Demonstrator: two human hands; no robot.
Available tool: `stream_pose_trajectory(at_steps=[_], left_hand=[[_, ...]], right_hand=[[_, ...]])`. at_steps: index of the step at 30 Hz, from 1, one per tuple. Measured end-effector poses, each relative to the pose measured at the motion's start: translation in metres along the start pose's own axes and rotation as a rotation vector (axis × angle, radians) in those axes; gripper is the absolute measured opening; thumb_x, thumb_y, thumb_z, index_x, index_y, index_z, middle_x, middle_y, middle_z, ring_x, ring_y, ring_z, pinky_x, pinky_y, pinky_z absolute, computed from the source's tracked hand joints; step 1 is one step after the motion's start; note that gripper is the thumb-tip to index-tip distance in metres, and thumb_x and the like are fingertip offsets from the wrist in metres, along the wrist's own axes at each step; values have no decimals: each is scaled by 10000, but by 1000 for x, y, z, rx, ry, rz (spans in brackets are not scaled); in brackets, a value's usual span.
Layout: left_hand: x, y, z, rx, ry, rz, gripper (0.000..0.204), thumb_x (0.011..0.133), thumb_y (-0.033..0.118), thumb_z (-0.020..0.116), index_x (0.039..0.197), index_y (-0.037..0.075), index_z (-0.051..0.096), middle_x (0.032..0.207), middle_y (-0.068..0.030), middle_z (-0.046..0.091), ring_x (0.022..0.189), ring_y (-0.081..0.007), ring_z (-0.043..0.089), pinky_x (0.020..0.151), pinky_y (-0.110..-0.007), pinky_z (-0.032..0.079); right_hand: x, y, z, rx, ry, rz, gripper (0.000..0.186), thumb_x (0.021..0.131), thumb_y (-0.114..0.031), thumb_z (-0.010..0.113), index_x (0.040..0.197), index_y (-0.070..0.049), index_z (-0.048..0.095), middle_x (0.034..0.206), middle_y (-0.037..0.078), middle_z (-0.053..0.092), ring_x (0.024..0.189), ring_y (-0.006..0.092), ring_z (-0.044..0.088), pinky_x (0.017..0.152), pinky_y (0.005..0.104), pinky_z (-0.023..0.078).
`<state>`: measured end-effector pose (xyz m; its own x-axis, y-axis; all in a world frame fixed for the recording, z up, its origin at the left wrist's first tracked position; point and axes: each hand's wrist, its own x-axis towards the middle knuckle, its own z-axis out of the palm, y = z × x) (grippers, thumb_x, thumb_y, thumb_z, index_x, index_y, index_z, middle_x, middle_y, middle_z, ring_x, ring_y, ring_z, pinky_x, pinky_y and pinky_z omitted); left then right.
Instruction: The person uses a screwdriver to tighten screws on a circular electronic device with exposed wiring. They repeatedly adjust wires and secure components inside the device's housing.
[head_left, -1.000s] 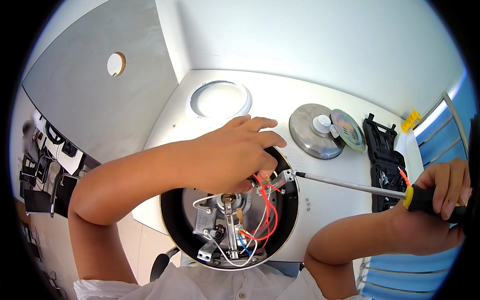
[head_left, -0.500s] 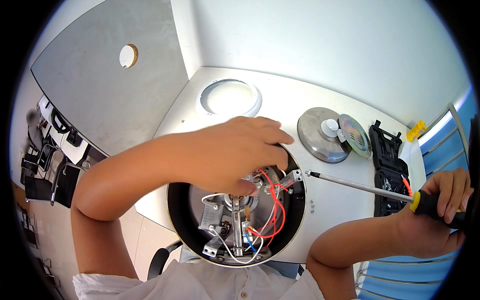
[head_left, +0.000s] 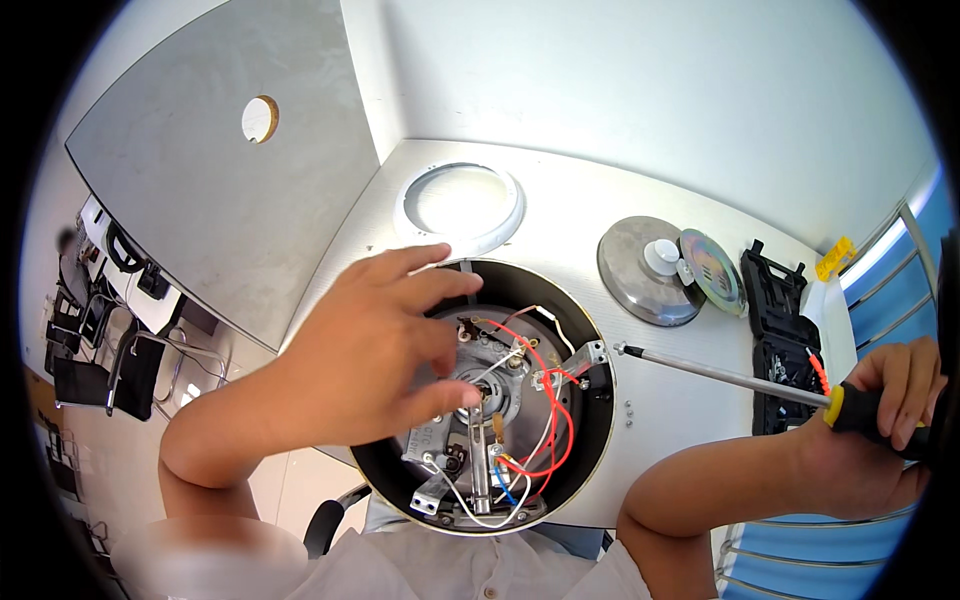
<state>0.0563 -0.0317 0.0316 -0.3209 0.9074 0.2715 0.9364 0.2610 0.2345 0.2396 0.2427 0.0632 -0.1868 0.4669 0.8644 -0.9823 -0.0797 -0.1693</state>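
Observation:
An open round cooker body [head_left: 592, 430] with a dark inner wall stands in front of me. It holds a metal base, a metal bar, and red, white and blue wires [head_left: 569, 430]. My left hand [head_left: 385, 345] is over its left side, fingers spread and holding nothing; the hand hides part of the rim and inside. At the far right my right hand [head_left: 890, 410] grips a screwdriver [head_left: 730, 377] by its black and yellow handle. Its tip points left, just outside the rim, near a metal bracket [head_left: 590, 356]. What looks like a small screw sits at the tip.
Several small screws [head_left: 629, 413] lie right of the cooker body. Farther back are a white ring [head_left: 508, 225], a metal lid [head_left: 625, 260] with a white knob, and a patterned disc [head_left: 714, 272] leaning on it. A black tool case [head_left: 775, 305] lies open at the right.
My left hand has moved left and back from above the cooker body's middle, uncovering more of the wiring and far inner wall. The right hand and screwdriver have hardly moved.

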Motion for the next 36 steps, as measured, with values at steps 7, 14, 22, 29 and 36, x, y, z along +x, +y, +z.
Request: stream_pose_trajectory(at_steps=[7, 14, 22, 29, 36], left_hand=[[-3, -1, 8, 36, 15, 7, 153, 629, 135, 783, 646, 73, 644, 1229, -111, 620, 1245, -365, 493, 962, -465, 428], [-19, 4, -1, 23, -23, -52, 132, 663, 119, 732, 636, 52, 622, 1205, -111, 624, 1228, -352, 511, 950, -453, 433], [-24, -2, 4, 30, 28, -75, 119, 654, 97, 716, 633, 42, 613, 1185, -116, 633, 1199, -359, 533, 925, -449, 450], [-21, -2, 6, 44, 16, -76, 128, 650, 103, 728, 637, 50, 612, 1183, -118, 630, 1200, -355, 530, 935, -455, 440], [-3, 6, -6, 103, 59, -56, 238, 671, 214, 792, 785, 77, 634, 1276, -120, 581, 1257, -372, 482, 998, -468, 391]], right_hand=[[0, 0, 2, 3, 27, -8, 223, 765, -176, 553, 806, -53, 372, 694, 79, 425, 511, 120, 445, 510, 199, 385], [0, -2, -2, -39, -8, 13, 207, 766, -192, 524, 797, -54, 372, 682, 82, 432, 511, 126, 444, 519, 197, 403], [-2, -4, 0, -9, -8, 22, 210, 772, -191, 525, 798, -53, 369, 691, 87, 432, 517, 134, 450, 528, 213, 401], [-2, -2, 1, -13, -2, 11, 225, 766, -175, 549, 799, -53, 363, 700, 84, 425, 524, 130, 449, 531, 215, 399], [-1, -1, 1, -23, -8, 14, 212, 774, -159, 545, 809, -57, 363, 714, 79, 429, 519, 121, 437, 517, 207, 391]])
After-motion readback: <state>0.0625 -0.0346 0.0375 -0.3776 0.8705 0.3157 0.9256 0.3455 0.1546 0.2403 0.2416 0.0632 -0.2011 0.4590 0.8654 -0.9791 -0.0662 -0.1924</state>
